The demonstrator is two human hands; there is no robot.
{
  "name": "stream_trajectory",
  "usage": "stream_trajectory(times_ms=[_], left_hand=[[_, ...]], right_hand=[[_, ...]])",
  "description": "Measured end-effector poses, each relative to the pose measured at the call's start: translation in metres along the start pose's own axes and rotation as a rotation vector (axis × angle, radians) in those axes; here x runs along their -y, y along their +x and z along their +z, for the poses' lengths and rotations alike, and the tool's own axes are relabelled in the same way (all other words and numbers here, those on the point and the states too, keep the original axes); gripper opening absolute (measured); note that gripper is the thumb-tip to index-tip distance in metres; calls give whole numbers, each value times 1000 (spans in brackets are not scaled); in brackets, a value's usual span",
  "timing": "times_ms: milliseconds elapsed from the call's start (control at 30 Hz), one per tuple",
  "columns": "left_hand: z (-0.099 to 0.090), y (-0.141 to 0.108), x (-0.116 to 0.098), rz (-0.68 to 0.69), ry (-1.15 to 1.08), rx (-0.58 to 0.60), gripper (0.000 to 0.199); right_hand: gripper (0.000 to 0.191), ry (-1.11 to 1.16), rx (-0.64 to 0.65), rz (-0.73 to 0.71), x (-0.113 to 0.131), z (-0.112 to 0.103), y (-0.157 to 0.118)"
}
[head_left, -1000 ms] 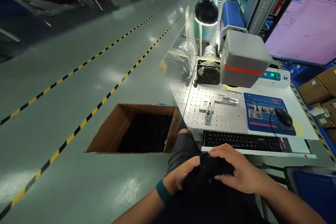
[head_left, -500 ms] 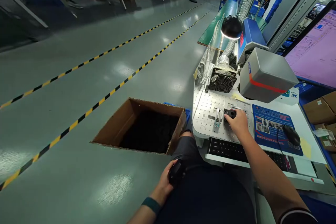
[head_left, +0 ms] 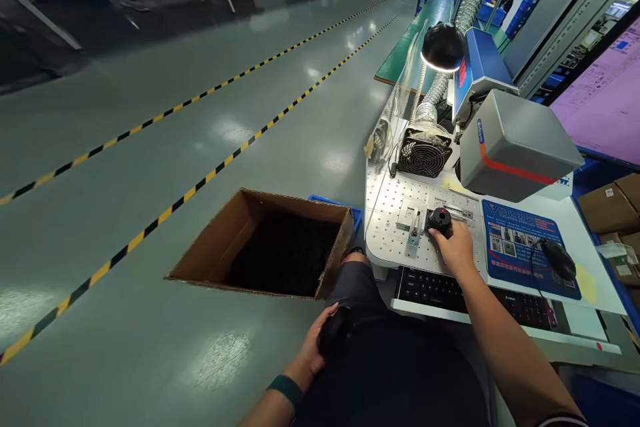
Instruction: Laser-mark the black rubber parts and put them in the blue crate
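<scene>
While our right hand (head_left: 456, 248) reaches over the keyboard (head_left: 475, 297), its fingertips close lightly round a small black round part (head_left: 439, 219) that sits on the perforated plate (head_left: 387, 213) of the desk, just beside the little metal stop (head_left: 413, 232). A red dot shows on top of the part, which lies below the grey marking head (head_left: 515, 147). We judge that this piece is set in place but not yet let go, so the marking itself seems not to have begun.

Our left hand (head_left: 320, 347) rests low by our lap, curled round a second black part (head_left: 334, 332) of the same kind. We cannot tell whether that one is finished or waiting.

Further out, an open cardboard box (head_left: 260, 243) stands on the floor to the left, dark inside; its contents are too dim to make out. The mouse (head_left: 559, 259) lies untouched on the blue mat (head_left: 525, 247).
</scene>
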State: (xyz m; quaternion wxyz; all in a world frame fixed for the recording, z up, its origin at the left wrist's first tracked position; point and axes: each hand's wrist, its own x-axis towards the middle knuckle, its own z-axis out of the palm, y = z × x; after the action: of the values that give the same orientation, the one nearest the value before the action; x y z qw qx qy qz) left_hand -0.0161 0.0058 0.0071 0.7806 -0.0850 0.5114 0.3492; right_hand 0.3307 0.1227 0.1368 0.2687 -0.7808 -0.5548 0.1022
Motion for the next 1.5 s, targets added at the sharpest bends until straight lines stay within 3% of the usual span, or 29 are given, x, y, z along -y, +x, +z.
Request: stream_trajectory(times_ms=[433, 600, 767, 1000, 1233, 1500], left_hand=[[13, -7, 1, 79, 75, -62, 19], [16, -12, 5, 194, 171, -93, 42], [15, -13, 6, 200, 177, -103, 47], [18, -18, 5, 204, 148, -80, 38], [36, -31, 4, 85, 113, -77, 9], [37, -30, 2, 45, 96, -46, 6]], right_hand=[[38, 12, -49, -32, -5, 8, 2], [42, 19, -40, -41, 0, 3, 2], [49, 49, -44, -29, -3, -2, -6], [54, 74, -29, -17, -15, 0, -15], [45, 76, -42, -23, -12, -1, -12], [59, 214, -58, 32, -5, -9, -12]])
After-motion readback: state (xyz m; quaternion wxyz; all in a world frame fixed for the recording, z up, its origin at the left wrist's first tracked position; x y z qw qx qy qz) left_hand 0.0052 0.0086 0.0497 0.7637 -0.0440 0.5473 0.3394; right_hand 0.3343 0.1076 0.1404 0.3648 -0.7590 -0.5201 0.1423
